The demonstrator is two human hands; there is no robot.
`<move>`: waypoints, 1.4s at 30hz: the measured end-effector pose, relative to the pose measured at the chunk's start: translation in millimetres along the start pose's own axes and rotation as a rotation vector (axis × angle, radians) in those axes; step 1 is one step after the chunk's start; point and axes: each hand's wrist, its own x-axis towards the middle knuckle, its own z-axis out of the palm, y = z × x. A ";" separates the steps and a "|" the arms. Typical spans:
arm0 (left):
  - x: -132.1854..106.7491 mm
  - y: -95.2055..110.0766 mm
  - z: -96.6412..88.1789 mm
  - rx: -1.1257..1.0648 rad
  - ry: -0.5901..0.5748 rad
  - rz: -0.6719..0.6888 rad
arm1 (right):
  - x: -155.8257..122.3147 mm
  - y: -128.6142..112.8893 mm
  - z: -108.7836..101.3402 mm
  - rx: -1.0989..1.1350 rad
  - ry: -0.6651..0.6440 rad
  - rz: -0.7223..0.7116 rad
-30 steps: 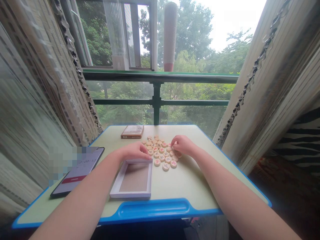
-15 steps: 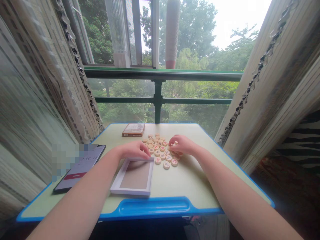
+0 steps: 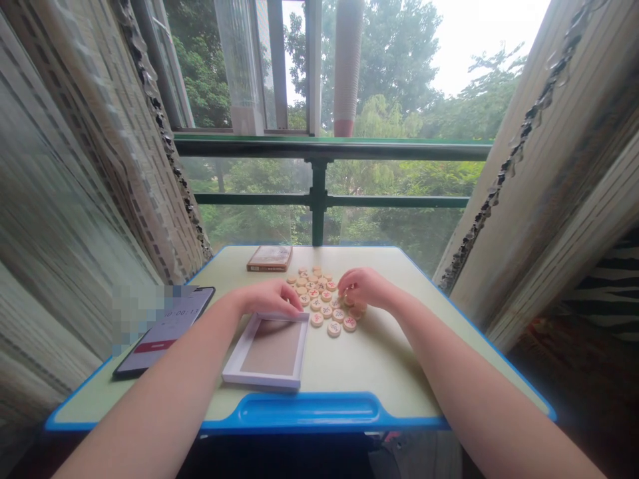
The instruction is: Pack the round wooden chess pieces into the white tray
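Home, patterned curtains [image 3: 107,133], window railing [image 3: 318,174]

Head cam, fwd/down, prob. near

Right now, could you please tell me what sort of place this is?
Probably a home window nook: curtains hang at both sides, a green railing runs beyond a blue-edged table, and trees show outside.

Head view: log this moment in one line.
left hand: at far rim of white tray; right hand: at round pieces, grip unclear; phone: left of tray
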 end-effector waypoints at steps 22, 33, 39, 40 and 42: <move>-0.2 -2.0 -1.0 0.006 0.025 0.005 | -2.4 5.3 -6.1 -0.173 -0.177 0.081; 2.2 -6.9 -3.4 -0.024 -0.034 0.016 | -5.0 -7.3 -5.5 -0.141 -0.161 0.065; 2.0 -7.1 -4.4 -0.042 -0.046 0.015 | -6.4 -6.1 -11.9 -0.127 -0.262 0.077; 1.8 -7.0 -4.5 -0.043 -0.048 0.018 | -6.6 -5.8 -12.2 -0.132 -0.265 0.067; 1.4 -6.8 -4.6 -0.042 -0.052 0.025 | -6.9 -5.5 -12.0 -0.139 -0.266 0.053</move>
